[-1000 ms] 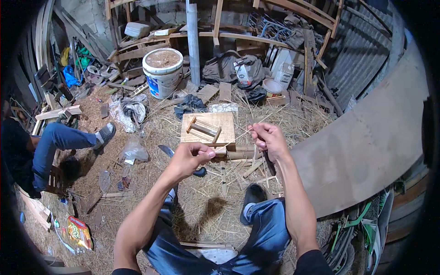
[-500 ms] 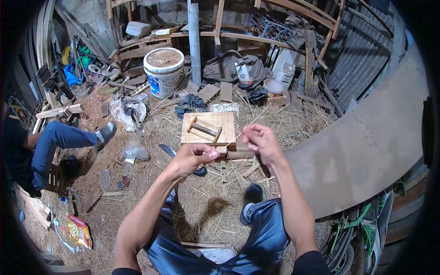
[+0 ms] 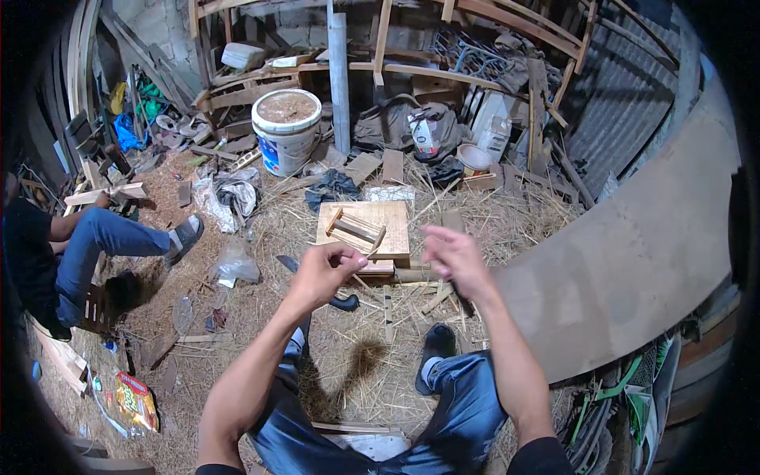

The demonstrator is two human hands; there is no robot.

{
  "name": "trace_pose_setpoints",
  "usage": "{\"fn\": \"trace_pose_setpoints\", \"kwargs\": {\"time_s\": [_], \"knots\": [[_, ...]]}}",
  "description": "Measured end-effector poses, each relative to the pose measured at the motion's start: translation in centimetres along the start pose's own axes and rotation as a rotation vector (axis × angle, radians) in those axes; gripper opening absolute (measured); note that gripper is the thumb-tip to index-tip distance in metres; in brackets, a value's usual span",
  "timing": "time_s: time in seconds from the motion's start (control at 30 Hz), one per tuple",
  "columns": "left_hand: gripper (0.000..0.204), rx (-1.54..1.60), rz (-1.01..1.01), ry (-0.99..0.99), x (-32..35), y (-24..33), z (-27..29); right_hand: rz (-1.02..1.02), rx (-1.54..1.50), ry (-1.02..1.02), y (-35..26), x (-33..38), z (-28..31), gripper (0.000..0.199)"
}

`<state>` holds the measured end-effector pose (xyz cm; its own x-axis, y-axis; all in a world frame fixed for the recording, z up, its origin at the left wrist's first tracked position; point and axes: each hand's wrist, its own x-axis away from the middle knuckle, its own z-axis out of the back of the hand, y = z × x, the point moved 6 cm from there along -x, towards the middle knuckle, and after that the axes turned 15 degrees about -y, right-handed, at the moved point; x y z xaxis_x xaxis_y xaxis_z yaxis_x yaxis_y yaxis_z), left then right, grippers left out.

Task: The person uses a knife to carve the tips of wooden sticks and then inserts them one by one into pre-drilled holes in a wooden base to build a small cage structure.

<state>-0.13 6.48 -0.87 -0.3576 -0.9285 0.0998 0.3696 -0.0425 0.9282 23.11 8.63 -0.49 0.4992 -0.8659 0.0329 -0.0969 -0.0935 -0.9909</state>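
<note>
My left hand (image 3: 328, 273) is closed, pinching a thin pale strip (image 3: 375, 245) between thumb and fingertips. Across from it, my right hand (image 3: 457, 260) is raised and smeared by motion. A dull flat blade shows above its fingers and a dark end below, so it seems closed round a knife (image 3: 452, 222). Just beyond both hands, a small wooden frame with thin bars (image 3: 358, 229) lies on a light wooden block (image 3: 396, 214). A curved knife with a black handle (image 3: 344, 302) lies on the ground by my left forearm.
A white bucket (image 3: 286, 133) stands behind the block. At the left sits another person (image 3: 111, 245), one leg stretched out. A large curved board (image 3: 625, 245) fills the right side. Straw and shavings cover the floor, with clear plastic bags (image 3: 237, 261) and wood scraps about.
My right hand has drawn slightly away to the right from my left hand. The strip that stretched toward the right hand now tilts up over the block. The view has shifted a little.
</note>
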Motion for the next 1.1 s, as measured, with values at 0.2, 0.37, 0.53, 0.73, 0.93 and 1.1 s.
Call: {"fn": "trace_pose_setpoints", "kwargs": {"time_s": [0.2, 0.37, 0.53, 0.73, 0.93, 1.1], "knots": [[0.022, 0.155, -0.024, -0.131, -0.9, 1.3, -2.4, -0.010, -0.105, -0.199, 1.1, -2.0, -4.5, 0.021], [0.021, 0.220, -0.034, -0.184, -0.8, 1.3, -2.9, -0.028, -0.055, -0.197, 0.6, -1.8, -3.2, 0.021], [0.023, 0.284, 0.040, -0.263, 0.0, -0.2, -2.1, 0.056, -0.020, 0.125, -1.1, -0.3, 3.1, 0.022], [0.016, -0.031, -0.006, -0.138, 0.2, -1.5, -0.2, 0.103, 0.047, 0.360, 0.1, 1.0, 8.4, 0.023], [0.014, -0.111, 0.032, 0.046, -1.4, -2.7, 1.6, 0.034, 0.652, 0.441, 1.6, -0.5, 6.6, 0.022], [0.018, -0.101, -0.013, 0.066, -2.0, -3.0, 1.3, 0.049, 0.762, 0.379, 0.4, -2.2, 0.9, 0.028]]}}
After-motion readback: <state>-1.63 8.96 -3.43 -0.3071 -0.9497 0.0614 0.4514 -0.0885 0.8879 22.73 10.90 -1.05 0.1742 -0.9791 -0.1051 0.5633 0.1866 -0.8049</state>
